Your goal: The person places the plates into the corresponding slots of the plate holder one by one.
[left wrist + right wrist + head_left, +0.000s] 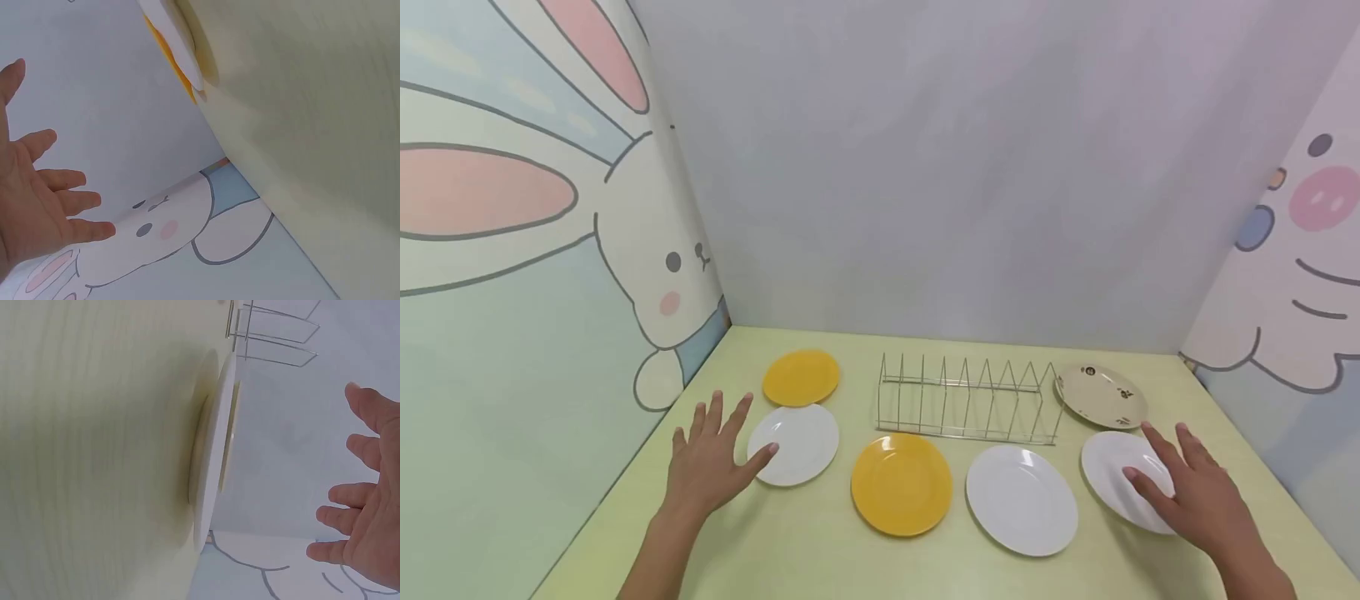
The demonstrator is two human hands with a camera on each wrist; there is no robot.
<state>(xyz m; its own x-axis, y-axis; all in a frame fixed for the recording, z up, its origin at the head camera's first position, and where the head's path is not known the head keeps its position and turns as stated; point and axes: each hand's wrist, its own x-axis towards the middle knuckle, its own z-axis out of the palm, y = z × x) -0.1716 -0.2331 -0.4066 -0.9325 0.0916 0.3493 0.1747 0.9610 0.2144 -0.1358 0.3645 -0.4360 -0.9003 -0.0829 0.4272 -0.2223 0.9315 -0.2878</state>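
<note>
My left hand [709, 462] is spread above the table beside the left white plate [797, 446], its thumb overlapping that plate's edge in the head view. My right hand [1206, 500] hovers with fingers apart over the right white plate [1112, 471], hiding part of it. Both hands hold nothing; the left wrist view shows the left palm [31, 200] and the right wrist view the right palm [378, 531], each apart from the plates. Between the hands lie a yellow plate [902, 485] and another white plate [1022, 500]. Behind them stands a wire plate rack [967, 408] with several slots.
A second yellow plate [801, 377] lies at the back left, and a beige oval plate with small dark prints [1101, 398] at the back right. Cartoon-printed side walls [512, 358] and a plain back wall [925, 208] enclose the pale yellow table [820, 558].
</note>
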